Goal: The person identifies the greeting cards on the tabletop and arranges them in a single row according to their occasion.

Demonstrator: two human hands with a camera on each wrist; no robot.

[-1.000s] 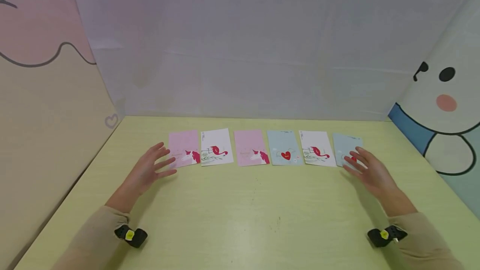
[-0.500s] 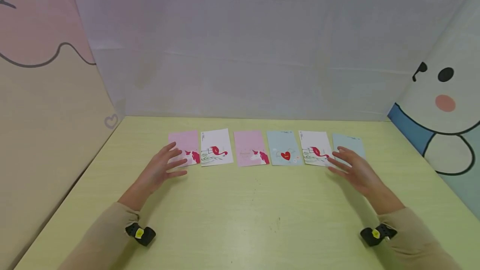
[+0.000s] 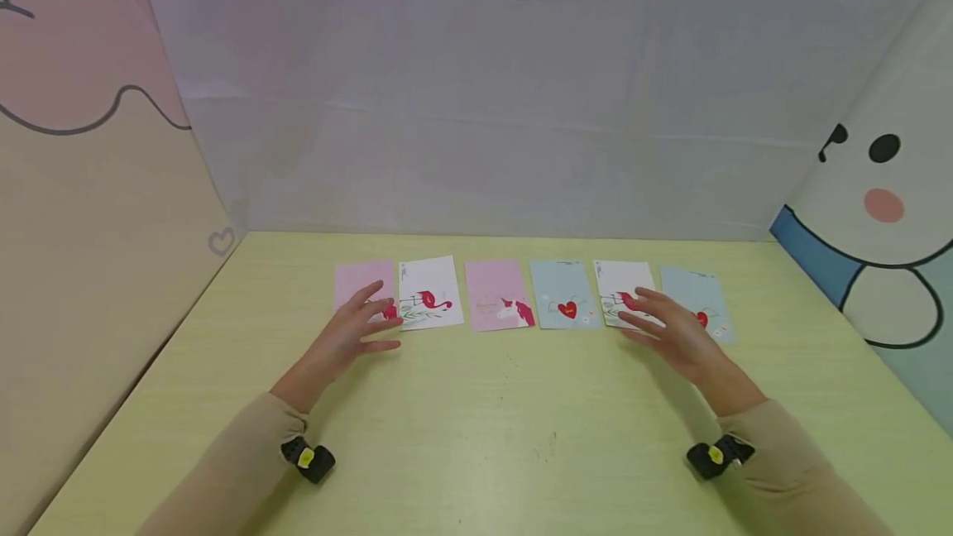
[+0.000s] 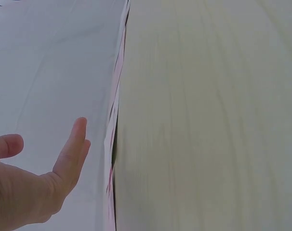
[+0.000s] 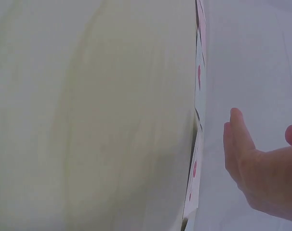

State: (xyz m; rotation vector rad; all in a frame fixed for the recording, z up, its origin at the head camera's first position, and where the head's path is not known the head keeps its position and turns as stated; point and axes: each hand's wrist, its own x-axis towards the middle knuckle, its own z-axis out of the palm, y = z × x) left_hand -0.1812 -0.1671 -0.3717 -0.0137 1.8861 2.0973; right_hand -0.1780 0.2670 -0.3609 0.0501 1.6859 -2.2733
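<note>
A row of picture cards lies flat along the far part of the table. At its left end is a pink unicorn card (image 3: 361, 275), then a white flamingo card (image 3: 430, 278), another pink unicorn card (image 3: 495, 281) and a light-blue heart card (image 3: 562, 281). A second white flamingo card (image 3: 622, 273) and a second light-blue heart card (image 3: 688, 286) complete the right side. My left hand (image 3: 344, 339), fingers spread and holding nothing, partly covers the leftmost pink card. Likewise empty, my right hand (image 3: 676, 339) overlaps the right flamingo card in the head view.
Behind the pale wooden table (image 3: 476, 420) hangs a white cloth (image 3: 476, 106). Printed cartoon panels stand at the left (image 3: 89, 213) and right (image 3: 886, 172). Each sleeve carries a small black wrist camera. In both wrist views the cards appear nearly edge-on.
Both hands have moved inward, the left one rightward and the right one leftward, from the end cards. The far-right heart card is now more exposed. The cards have stayed in place.
</note>
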